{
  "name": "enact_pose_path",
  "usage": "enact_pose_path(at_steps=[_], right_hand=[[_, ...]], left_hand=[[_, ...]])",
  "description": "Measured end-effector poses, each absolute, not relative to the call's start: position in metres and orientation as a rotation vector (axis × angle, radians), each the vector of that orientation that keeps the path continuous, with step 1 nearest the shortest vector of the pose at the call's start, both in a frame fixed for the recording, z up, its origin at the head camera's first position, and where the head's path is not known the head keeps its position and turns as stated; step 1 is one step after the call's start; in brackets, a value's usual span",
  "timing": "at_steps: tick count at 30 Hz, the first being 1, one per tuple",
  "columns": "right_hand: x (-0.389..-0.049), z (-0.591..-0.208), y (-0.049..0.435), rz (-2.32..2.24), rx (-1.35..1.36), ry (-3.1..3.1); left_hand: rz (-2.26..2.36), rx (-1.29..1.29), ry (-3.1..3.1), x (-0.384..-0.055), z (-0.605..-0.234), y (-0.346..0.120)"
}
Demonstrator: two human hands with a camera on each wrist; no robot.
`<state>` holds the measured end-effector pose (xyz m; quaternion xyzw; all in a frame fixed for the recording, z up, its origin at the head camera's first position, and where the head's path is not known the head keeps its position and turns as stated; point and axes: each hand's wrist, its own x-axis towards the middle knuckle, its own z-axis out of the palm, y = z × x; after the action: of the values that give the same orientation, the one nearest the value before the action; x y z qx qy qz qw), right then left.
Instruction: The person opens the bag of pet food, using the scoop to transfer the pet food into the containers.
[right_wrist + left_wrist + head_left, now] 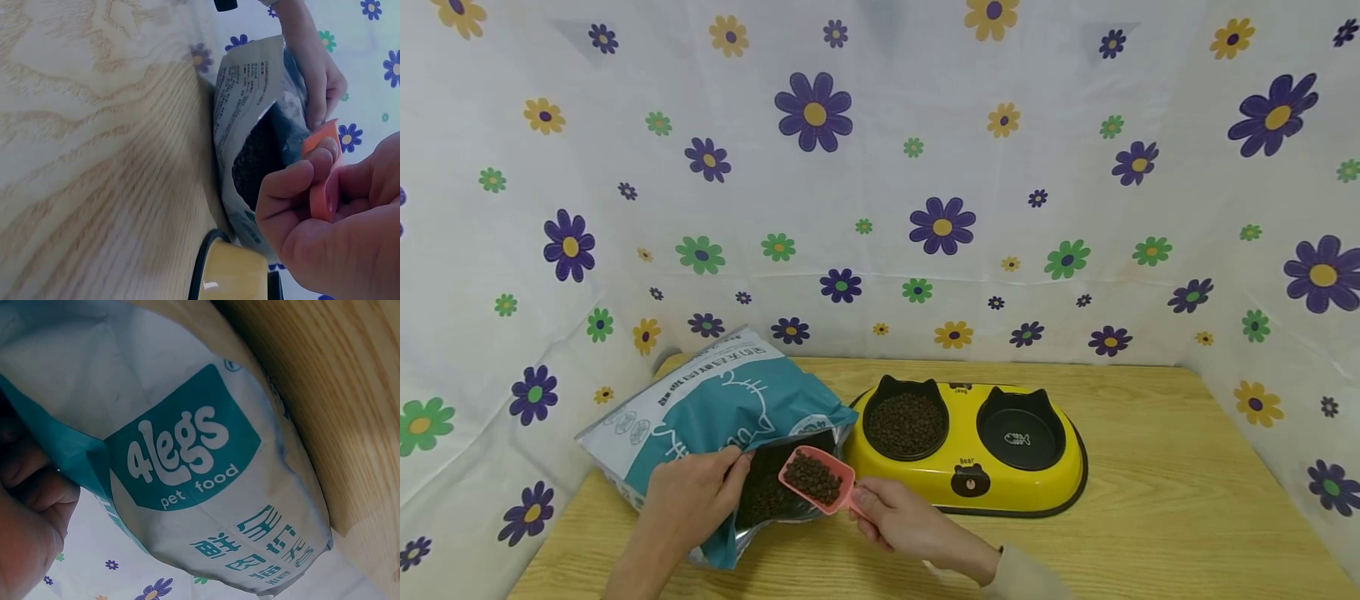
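A teal and white pet food bag (715, 400) lies on its side at the table's left, its mouth facing the front right. My left hand (696, 492) pinches the upper edge of that mouth; the left wrist view shows its curled fingers (53, 494) at the bag's edge. My right hand (910, 521) grips the handle of a pink scoop (848, 475) heaped with brown kibble (812, 477), held level at the bag's opening. In the right wrist view, fingers and thumb close round the scoop's handle (322, 194). Dark kibble shows inside the bag.
Right of the bag stands a yellow double feeder (917, 487) with a bear print. Its left black bowl (887, 385) contains kibble; the right black bowl (1018, 417) shows a fish-bone print on its bottom. A flowered cloth (880, 175) hangs behind and at both sides of the wooden table (1157, 500).
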<state>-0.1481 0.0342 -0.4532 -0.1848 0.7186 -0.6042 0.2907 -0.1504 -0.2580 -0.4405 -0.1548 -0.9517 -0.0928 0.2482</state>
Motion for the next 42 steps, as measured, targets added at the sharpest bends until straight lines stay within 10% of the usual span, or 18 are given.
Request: enact_pose_path(at_steps=[42], right_hand=[[-0.201, -0.448, 0.115, -1.183, -0.433, 2.864]], left_hand=[[-0.271, -0.422, -2.617, -0.148, -0.437, -0.259]])
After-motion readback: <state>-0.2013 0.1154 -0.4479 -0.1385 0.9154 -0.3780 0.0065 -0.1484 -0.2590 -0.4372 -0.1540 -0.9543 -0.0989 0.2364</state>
